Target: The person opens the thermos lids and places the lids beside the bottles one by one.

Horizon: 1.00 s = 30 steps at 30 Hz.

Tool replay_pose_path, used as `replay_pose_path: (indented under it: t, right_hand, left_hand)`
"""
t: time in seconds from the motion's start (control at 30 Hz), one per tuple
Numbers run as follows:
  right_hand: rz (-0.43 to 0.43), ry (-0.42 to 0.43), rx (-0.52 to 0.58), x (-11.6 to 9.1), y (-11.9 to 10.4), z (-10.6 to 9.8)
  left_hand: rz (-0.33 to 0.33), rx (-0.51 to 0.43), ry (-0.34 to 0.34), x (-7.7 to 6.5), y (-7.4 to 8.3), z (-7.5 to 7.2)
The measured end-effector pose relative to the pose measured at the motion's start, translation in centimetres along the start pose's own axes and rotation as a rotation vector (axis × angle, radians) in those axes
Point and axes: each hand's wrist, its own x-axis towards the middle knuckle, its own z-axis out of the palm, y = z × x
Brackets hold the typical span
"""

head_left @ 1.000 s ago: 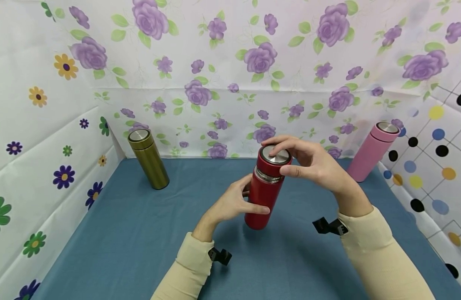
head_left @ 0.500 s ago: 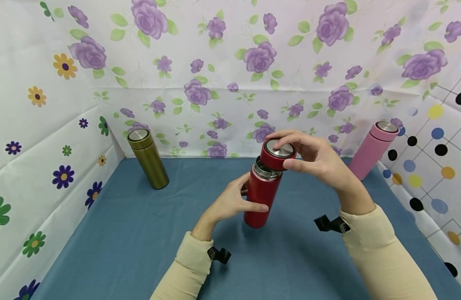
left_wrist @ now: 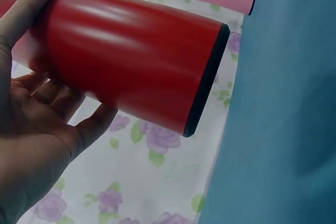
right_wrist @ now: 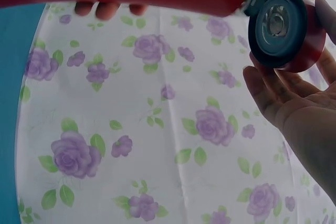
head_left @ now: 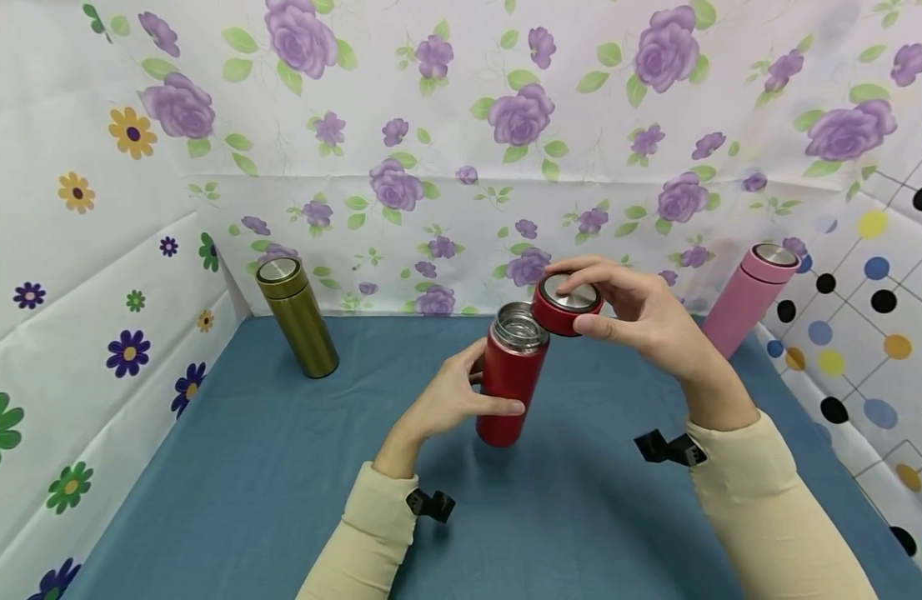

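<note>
Gripping a glossy red cylindrical metal flask (head_left: 508,367) above blue cloth (head_left: 228,467), a left hand (head_left: 449,400) curls round it from eight o'clock; a right hand (head_left: 641,312) pinches the round red, steel-topped lid (head_left: 577,300) at two o'clock from the open mouth (head_left: 518,325) (perilously near), where slackening fingers could drop it.

Head cam bright, soft shadows on blue cloth (head_left: 243,500); wrist cams dimmer, L w/ glare on bottle (left_wrist: 126,51).

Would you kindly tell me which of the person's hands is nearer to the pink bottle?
The right. In the head view, the right hand, holding the red lid, is left of the pink bottle; the left hand is farther left, gripping the red bottle.
</note>
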Motion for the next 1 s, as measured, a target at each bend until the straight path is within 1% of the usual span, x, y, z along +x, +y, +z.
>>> replay_pose_path:
  t: [0.13,0.33,0.53,0.67,0.8,0.9,1.0]
  right_hand:
    - [0.001,0.020,-0.014,-0.2,0.2,-0.2]
    - [0.006,0.034,-0.019,-0.3,0.3,-0.3]
    - [0.010,0.044,-0.048,-0.4,0.6,-0.5]
    - [-0.026,0.021,-0.133,-0.5,0.9,-0.5]
    - [-0.062,-0.008,-0.271,-0.5,1.3,-0.5]
    - [-0.051,-0.028,-0.350,-0.6,1.6,-0.3]
    - [-0.032,-0.034,-0.388,-0.6,1.7,-0.1]
  left_hand:
    - [0.020,-0.023,0.039,-0.2,0.1,-0.7]
    - [0.022,-0.015,0.036,-0.2,0.2,-0.9]
    - [0.019,-0.038,0.047,-0.3,0.2,-1.2]
    - [0.020,-0.037,0.063,-0.3,0.0,-1.5]
    - [0.022,-0.032,0.068,-0.3,-0.2,-1.6]
    - [0.023,-0.033,0.066,-0.3,-0.2,-1.7]
    - [0.025,-0.036,0.065,-0.3,-0.1,-1.7]
